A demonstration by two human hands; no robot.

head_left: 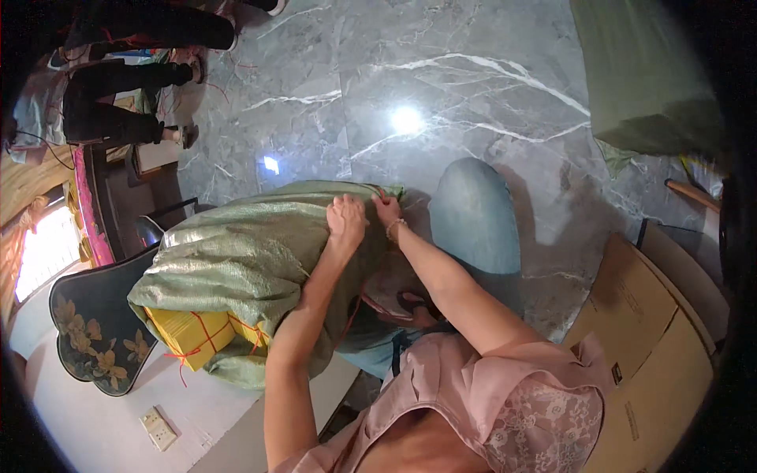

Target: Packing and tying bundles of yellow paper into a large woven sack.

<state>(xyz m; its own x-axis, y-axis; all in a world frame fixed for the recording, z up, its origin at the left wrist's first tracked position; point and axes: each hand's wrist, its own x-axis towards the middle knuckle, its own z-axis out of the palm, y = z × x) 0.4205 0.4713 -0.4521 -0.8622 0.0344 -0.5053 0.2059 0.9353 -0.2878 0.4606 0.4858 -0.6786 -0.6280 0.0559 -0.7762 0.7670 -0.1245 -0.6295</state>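
A large green woven sack (236,248) lies on its side in front of me, bulging and wrinkled. Its mouth gapes at the lower left, where yellow paper bundles (189,335) tied with red string show; the rest of the contents is hidden. My left hand (345,217) is closed on the sack's cloth near its far right end, fingers curled into the material. Just right of it, my right hand (386,209) pinches the sack's corner edge. A bracelet circles my right wrist.
A dark chair back with a floral pattern (95,327) stands left of the sack. Flattened cardboard (646,355) leans at the right, and another green sack (654,79) stands far right. Other people's dark-trousered legs (118,94) are at the upper left. My jeans-covered knee (477,213) is beside the sack.
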